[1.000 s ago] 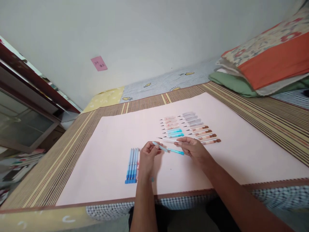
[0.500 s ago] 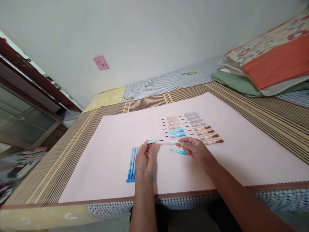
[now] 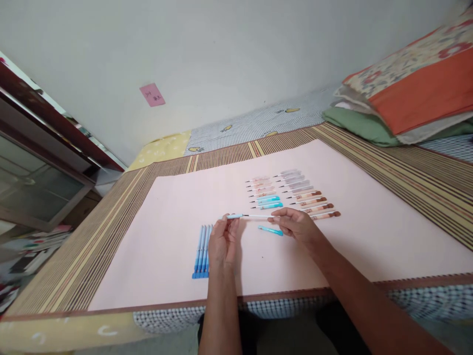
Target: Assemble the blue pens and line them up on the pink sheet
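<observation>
In my left hand (image 3: 223, 242) is a light blue pen barrel (image 3: 234, 216), pinched between the fingers and lying level. My right hand (image 3: 293, 224) pinches the back end of a slim white pen refill (image 3: 258, 217). Its dark tip points left and meets the open end of the barrel; I cannot tell how far inside it sits. Just below my right fingers a turquoise pen part (image 3: 270, 230) lies on the pale pink sheet (image 3: 148, 246). Beside my left wrist stands a row of blue pens (image 3: 200, 251), partly hidden by that hand.
Beyond my hands, refills and pen parts lie in rows: pinkish (image 3: 262, 185), turquoise (image 3: 269, 202), grey (image 3: 295, 182) and brown-ended (image 3: 318, 203). A striped mat (image 3: 125, 207) lies under the sheet. Folded bedding (image 3: 417, 93) is piled at the right, against the wall (image 3: 240, 59).
The refill tip has moved left and now meets the barrel's end, where a small gap showed before. The view has shifted slightly. Both hands keep their holds.
</observation>
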Demonstrator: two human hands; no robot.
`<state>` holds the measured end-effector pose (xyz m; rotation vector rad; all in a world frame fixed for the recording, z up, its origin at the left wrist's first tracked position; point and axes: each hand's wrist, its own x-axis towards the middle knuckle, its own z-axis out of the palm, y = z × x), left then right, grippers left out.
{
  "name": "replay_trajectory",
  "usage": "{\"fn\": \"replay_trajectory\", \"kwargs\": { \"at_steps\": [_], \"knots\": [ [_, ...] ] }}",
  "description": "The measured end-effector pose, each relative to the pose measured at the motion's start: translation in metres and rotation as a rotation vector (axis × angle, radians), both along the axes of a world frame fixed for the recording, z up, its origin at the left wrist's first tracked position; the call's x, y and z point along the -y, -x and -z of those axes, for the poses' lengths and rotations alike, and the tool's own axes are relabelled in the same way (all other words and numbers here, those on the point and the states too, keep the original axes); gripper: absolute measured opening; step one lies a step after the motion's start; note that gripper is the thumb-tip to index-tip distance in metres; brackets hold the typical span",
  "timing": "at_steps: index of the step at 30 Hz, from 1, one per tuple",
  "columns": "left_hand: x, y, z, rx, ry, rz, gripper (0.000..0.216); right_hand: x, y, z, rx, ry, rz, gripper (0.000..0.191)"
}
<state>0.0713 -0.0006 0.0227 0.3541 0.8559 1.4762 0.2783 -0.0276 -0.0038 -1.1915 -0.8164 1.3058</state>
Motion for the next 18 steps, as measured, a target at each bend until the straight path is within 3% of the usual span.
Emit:
{"fn": "replay_trajectory", "kwargs": {
  "at_steps": [7,13,18],
  "knots": [
    [0.0,-0.002,0.003,-0.132,-0.035,0.071,0.027,-0.001,0.001,0.003,0.125,-0.098,0.051,0.034],
    [0.004,-0.012,0.001,-0.064,-0.003,0.092,0.026,0.006,0.006,-0.006,0.209,-0.183,0.079,0.027],
    [0.011,-0.031,0.001,-0.06,-0.014,0.194,0.025,0.013,0.012,-0.012,0.371,-0.262,0.08,0.024]
  ]
}}
